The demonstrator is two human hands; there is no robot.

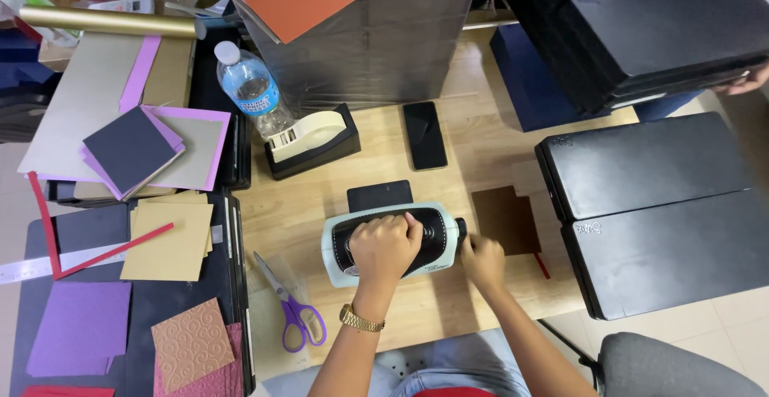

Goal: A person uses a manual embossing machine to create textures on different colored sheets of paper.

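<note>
Nearest to camera: two bare forearms rising from bottom edge, left one with gold watch (361, 319) on wrist. Left hand (385, 245) laid palm-down over top of die-cut machine (390, 242), fingers curled around its dark strap handle, closed on it. Right hand (481, 261) at right end of machine, fingers closed around dark crank knob (460, 228); grip itself partly hidden, so exact hold not clear. Both forearms angled up and inward, right one more slanted than left.

Machine: pale blue with black middle, near front edge of wooden tabletop (448, 301). Long axis left to right, crank end to right. Black plate (380, 196) sticking out from far side, pointing away from person. Brown card (506, 220) flat on tabletop just beside right hand.

Behind machine: tape dispenser (311, 142), water bottle (249, 86) and black phone (424, 134). Purple scissors (293, 306) at left of left forearm, blades toward upper left. Farther left: paper sheets (167, 241) in tan, purple, grey and red. At right: black cases (653, 213), stacked and side by side. Another person's hand (747, 83) at far right edge, touching upper cases.
</note>
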